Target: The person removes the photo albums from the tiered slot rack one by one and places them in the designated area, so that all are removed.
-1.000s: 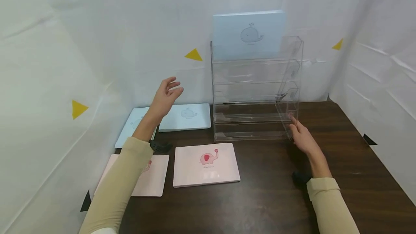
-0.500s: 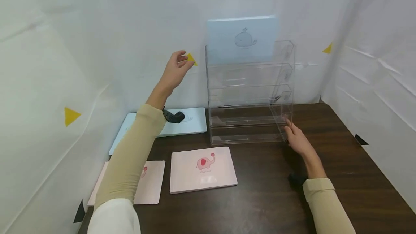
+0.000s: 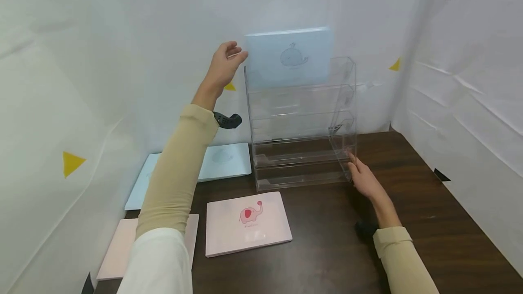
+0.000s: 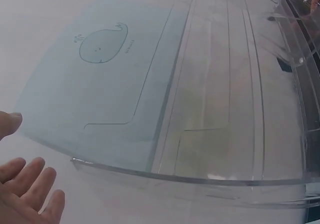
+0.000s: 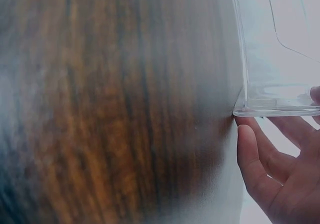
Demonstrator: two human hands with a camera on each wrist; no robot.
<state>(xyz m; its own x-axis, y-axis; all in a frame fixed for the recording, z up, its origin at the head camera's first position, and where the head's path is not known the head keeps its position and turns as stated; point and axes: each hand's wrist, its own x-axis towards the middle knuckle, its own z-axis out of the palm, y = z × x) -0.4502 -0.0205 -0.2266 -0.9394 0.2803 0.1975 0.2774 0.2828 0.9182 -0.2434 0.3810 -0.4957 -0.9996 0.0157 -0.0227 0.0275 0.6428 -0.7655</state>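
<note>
A clear acrylic tiered rack (image 3: 300,101) stands at the back of the table. In its top tier a light blue whale booklet (image 3: 291,58) stands upright, its lower part behind the clear front panel. My left hand (image 3: 224,65) is raised at the booklet's left edge, thumb and fingers apart. In the left wrist view that hand (image 4: 27,191) holds nothing, with a small gap to the booklet (image 4: 105,79). Low on the rack's right side, my right hand (image 3: 365,180) rests its fingers on the panel. The right wrist view shows its thumb (image 5: 247,146) below the rack's clear edge.
A pink elephant booklet (image 3: 247,228) lies on the dark wooden table (image 3: 323,239) in front of the rack. Another pink one (image 3: 116,251) and blue booklets (image 3: 224,162) lie at left, partly under my left arm. White sheeting (image 3: 184,3) walls the table's back and sides.
My left hand has risen and moved rightward, from above the flat blue booklets to beside the upright one. My right hand stays at the rack's side. The head view has shifted slightly.
</note>
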